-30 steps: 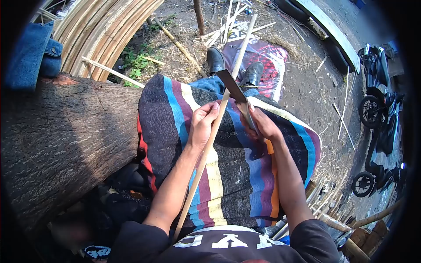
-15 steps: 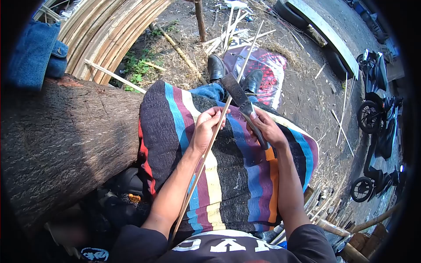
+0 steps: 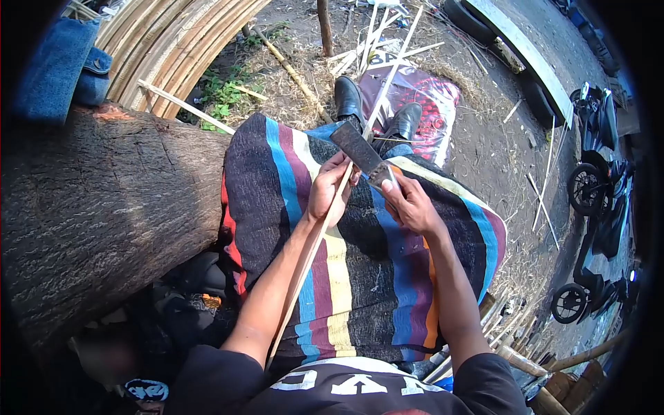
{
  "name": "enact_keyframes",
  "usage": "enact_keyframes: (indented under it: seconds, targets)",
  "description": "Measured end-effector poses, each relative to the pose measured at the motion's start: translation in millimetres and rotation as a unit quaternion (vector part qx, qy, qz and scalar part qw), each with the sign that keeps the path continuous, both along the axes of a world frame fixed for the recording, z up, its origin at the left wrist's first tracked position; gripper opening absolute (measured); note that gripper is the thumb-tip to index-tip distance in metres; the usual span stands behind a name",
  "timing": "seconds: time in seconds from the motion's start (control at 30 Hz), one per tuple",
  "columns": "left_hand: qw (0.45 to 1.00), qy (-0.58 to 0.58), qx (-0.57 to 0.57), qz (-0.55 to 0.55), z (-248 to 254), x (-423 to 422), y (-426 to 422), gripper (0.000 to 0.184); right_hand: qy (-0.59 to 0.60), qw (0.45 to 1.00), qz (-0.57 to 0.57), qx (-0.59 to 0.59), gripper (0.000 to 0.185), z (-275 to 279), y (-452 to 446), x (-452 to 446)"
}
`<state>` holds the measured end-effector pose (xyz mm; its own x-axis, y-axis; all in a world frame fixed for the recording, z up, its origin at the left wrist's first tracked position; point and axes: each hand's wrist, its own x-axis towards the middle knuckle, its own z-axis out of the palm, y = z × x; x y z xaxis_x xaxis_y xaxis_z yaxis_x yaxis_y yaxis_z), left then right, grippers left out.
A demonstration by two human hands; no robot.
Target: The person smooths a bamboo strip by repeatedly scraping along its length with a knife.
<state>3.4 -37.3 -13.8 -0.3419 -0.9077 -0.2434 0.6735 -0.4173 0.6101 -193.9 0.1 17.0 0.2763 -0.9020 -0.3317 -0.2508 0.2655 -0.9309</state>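
Over the striped cloth (image 3: 366, 263) on the lap, my left hand (image 3: 332, 190) is closed round a long pale strip (image 3: 304, 266), which slants from beside my left forearm up past the shoes. My right hand (image 3: 410, 202) grips the handle of a broad dark blade (image 3: 358, 147). The blade lies across the strip just beyond my left fingers, its tip pointing up and left. Part of the strip is hidden behind the blade.
A thick log (image 3: 117, 207) lies at the left, below curved wooden strips (image 3: 166, 48). A plastic-wrapped bundle (image 3: 432, 111) is beyond the shoes (image 3: 348, 97). Motorcycles (image 3: 588, 187) stand at the right. A person's denim-clad part (image 3: 55, 69) shows at the upper left.
The blade has swung left and lies more across the strip near my left fingers. My right hand has turned and shifted slightly with it. My left hand still holds the strip.
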Motion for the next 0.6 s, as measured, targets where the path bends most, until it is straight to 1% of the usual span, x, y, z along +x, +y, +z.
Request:
enact_keyframes:
  seconds: [0.07,0.1,0.13,0.17,0.2,0.23,0.27,0.33,0.37,0.4,0.43,0.47,0.53,0.57,0.6]
  targets:
    - [0.996,-0.007,-0.090,-0.003,-19,7,1,0.020,-0.004,0.989,0.017,-0.149,0.042,-21,4,2]
    - [0.993,-0.073,-0.063,0.062,-4,-2,8,0.018,0.018,0.991,0.045,-0.128,0.044,-6,2,3]
    - [0.993,-0.073,-0.062,0.064,-7,0,8,0.018,0.040,0.991,0.073,-0.108,0.045,2,0,4]
    - [0.946,-0.220,-0.225,0.079,-11,4,6,0.018,0.050,0.991,0.057,-0.112,0.046,3,0,4]
    - [0.851,-0.355,-0.377,0.090,-15,7,4,0.018,0.059,0.991,0.041,-0.115,0.048,3,0,4]
    - [0.962,-0.140,-0.236,0.015,-3,5,1,0.017,0.068,0.990,0.025,-0.119,0.049,6,0,5]
    - [0.996,0.074,-0.041,-0.008,10,2,-1,0.016,0.071,0.997,-0.003,0.000,0.051,14,-1,4]
    - [0.996,0.084,-0.035,-0.013,4,2,-2,0.015,0.066,0.998,-0.010,-0.016,0.049,11,1,6]
    - [0.996,0.085,-0.035,-0.011,-2,2,0,0.015,0.069,0.995,0.012,-0.067,0.050,5,3,7]
    - [0.997,0.080,-0.005,0.010,-3,3,1,0.015,0.070,0.990,0.034,-0.119,0.051,-1,4,9]
    - [0.997,0.074,0.024,0.030,-5,4,1,0.015,0.077,0.988,0.034,-0.131,0.050,-4,4,9]
    - [0.997,0.071,0.023,0.031,-6,5,0,0.015,0.085,0.985,0.035,-0.143,0.049,-6,4,8]
    - [0.997,0.071,-0.031,0.008,11,4,-1,0.014,0.101,0.992,0.026,-0.074,0.044,11,-1,4]
    - [0.997,0.077,-0.025,-0.002,9,4,-2,0.015,0.105,0.994,-0.003,-0.035,0.042,25,-2,7]
    - [0.997,0.079,-0.024,-0.001,6,4,-1,0.015,0.107,0.994,-0.002,-0.034,0.042,22,-1,6]
